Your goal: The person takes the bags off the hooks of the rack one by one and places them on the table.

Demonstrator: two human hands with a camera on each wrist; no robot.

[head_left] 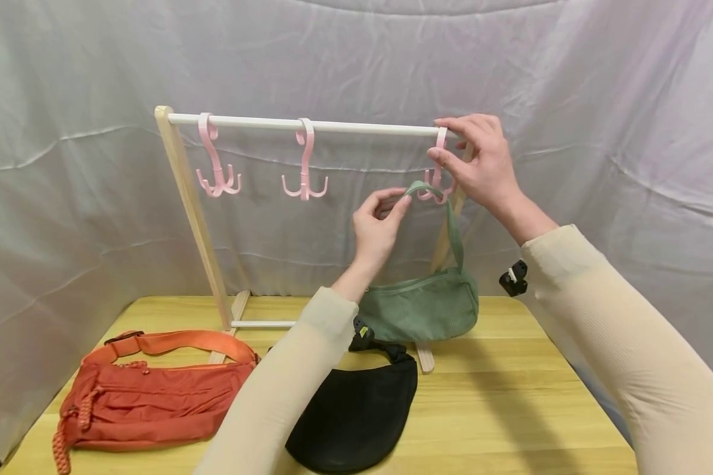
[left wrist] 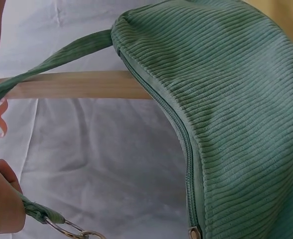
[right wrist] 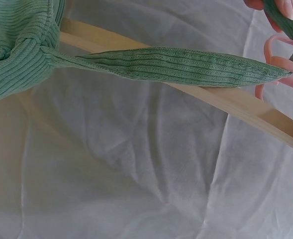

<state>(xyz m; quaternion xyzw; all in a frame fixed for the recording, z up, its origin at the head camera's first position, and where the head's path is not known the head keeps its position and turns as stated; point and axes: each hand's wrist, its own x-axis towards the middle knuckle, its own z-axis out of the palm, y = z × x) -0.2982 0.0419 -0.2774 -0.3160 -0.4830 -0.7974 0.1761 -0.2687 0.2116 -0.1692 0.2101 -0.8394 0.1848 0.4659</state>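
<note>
In the head view, a green corduroy shoulder bag [head_left: 422,305] hangs at the right end of a rack, close over the table. My left hand [head_left: 375,227] pinches its strap [head_left: 455,241] between thumb and fingertips, beside the prongs of a pink four-prong hook [head_left: 437,175]. My right hand [head_left: 481,155] grips the top of that hook where it loops over the white rail [head_left: 368,128]. From the right wrist, the strap [right wrist: 186,67] is seen running up to the pink prongs [right wrist: 285,64]. The left wrist view shows the bag's zipper [left wrist: 188,159] and a metal ring [left wrist: 61,228] on the strap.
Two more pink hooks, one at left [head_left: 216,165] and one mid-rail [head_left: 305,165], hang without bags. An orange bag [head_left: 154,402] and a black bag [head_left: 356,415] lie on the yellow wooden table [head_left: 481,409]. Behind the rack hangs a grey curtain [head_left: 356,59].
</note>
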